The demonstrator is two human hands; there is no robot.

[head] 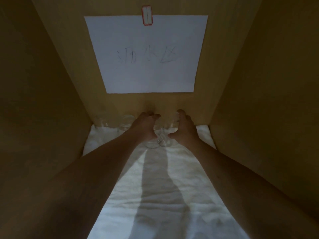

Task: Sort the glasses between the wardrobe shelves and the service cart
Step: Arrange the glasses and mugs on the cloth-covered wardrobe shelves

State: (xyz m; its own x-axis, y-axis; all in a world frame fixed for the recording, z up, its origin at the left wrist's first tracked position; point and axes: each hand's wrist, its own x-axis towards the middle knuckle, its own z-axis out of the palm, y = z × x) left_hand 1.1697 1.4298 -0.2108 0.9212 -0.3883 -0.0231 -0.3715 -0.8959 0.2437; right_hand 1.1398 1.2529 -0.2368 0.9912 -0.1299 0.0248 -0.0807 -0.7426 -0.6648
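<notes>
Both my arms reach deep into a wooden wardrobe compartment lined with a white cloth [155, 187]. My left hand [146, 125] wraps around a clear glass [151, 144] whose base rests on the cloth. Beside it, my right hand [184, 128] grips a second clear glass [168, 135], touching the first. Two more clear glasses [126, 123] [103, 122] stand against the back wall to the left of my hands.
A white paper sheet [146, 56] with handwritten characters is taped to the back wall by a red-edged label [147, 15]. Wooden side walls [43, 100] close in left and right. Bare cloth stretches from my hands to the shelf front.
</notes>
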